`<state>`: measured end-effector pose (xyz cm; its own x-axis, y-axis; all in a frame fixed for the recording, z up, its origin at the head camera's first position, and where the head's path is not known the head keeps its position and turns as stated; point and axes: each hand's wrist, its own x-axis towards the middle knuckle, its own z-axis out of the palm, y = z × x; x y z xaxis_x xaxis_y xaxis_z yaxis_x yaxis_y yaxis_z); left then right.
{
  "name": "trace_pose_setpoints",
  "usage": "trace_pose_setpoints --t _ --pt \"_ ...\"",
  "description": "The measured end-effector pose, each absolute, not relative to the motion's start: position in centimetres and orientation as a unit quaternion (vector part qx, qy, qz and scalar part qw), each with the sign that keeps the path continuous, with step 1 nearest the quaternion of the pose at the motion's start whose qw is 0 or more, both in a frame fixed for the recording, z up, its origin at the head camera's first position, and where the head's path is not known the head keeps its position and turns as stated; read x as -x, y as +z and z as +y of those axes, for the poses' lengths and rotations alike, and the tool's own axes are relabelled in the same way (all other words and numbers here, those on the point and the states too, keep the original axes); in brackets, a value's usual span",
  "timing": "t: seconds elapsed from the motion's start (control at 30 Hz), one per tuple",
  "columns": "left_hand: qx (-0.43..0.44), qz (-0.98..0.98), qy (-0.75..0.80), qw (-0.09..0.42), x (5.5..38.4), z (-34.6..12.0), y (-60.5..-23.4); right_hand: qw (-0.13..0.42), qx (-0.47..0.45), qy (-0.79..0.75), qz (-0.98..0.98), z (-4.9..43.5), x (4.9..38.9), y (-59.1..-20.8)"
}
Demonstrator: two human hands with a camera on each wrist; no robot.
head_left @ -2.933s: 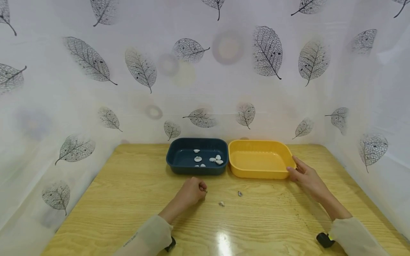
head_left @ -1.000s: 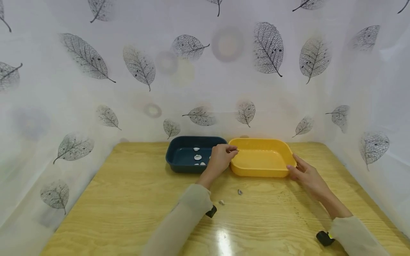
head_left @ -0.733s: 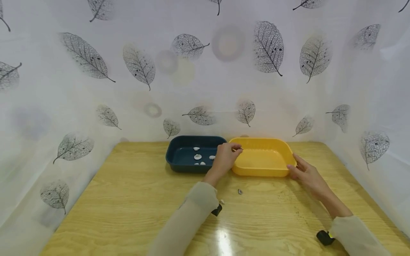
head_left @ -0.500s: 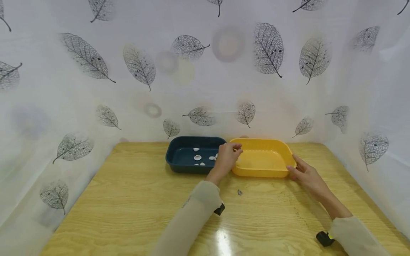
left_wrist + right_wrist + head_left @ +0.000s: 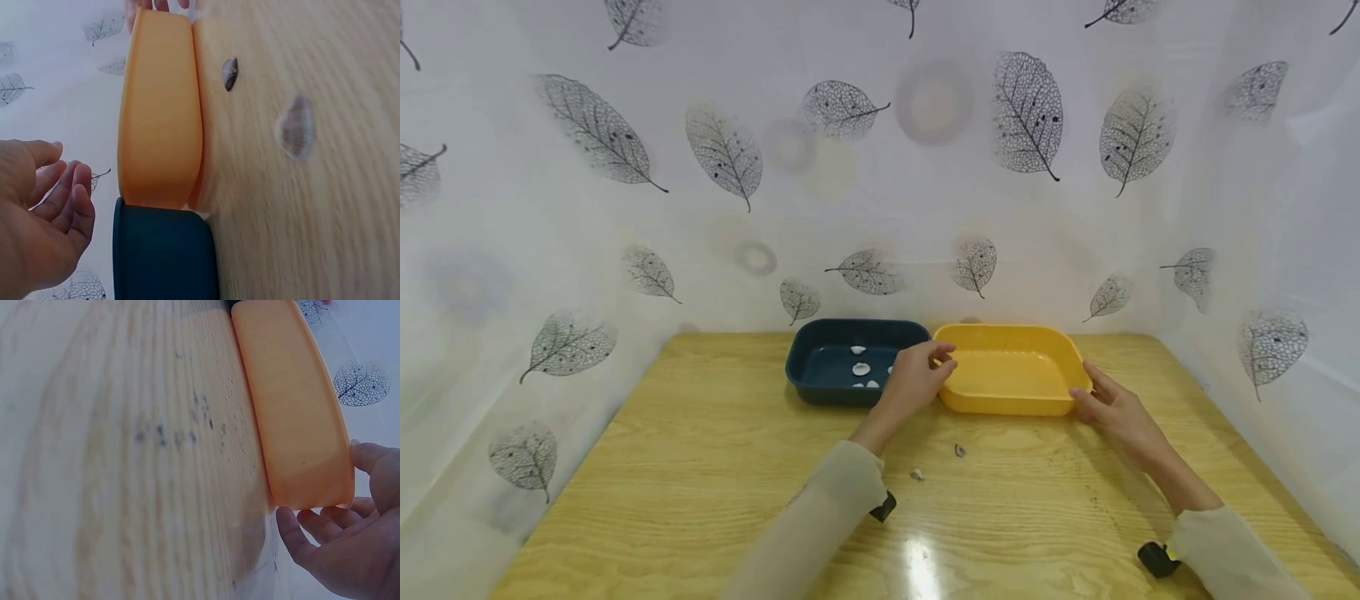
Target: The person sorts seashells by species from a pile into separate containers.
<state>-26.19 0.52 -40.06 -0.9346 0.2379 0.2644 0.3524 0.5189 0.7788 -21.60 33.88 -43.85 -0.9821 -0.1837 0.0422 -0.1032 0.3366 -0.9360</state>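
My left hand (image 5: 913, 377) hovers over the adjoining rims of a dark blue plastic basin (image 5: 831, 394) and a yellow plastic basin (image 5: 1007, 406). Its fingers are loosely bent with nothing between them, as the left wrist view also shows. Several white seashells (image 5: 861, 369) lie in the blue basin, some hidden by that hand. My right hand (image 5: 1122, 421) holds the yellow basin's right end, thumb at the rim and fingers round the outer wall. On the table lie a dark ribbed shell (image 5: 230, 74) and a paler shell (image 5: 297, 127).
The wood-grain table (image 5: 700, 500) reaches back to a white curtain (image 5: 880, 200) printed with leaves, which also hangs at both sides. Dark specks (image 5: 161, 434) mark the table in front of the yellow basin's right end.
My left hand carried a small shell from the table to the yellow basin's left end, let it go there and has drawn back slightly left. The right hand has stayed put.
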Motion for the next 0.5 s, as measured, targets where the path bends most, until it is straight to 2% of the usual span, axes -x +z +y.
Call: trace_pose_setpoints --t 0.5 --pt "0.202 -0.877 -0.434 -0.032 21.4 -4.7 -40.8 0.027 0.097 -0.586 0.804 33.8 21.6 -44.0"
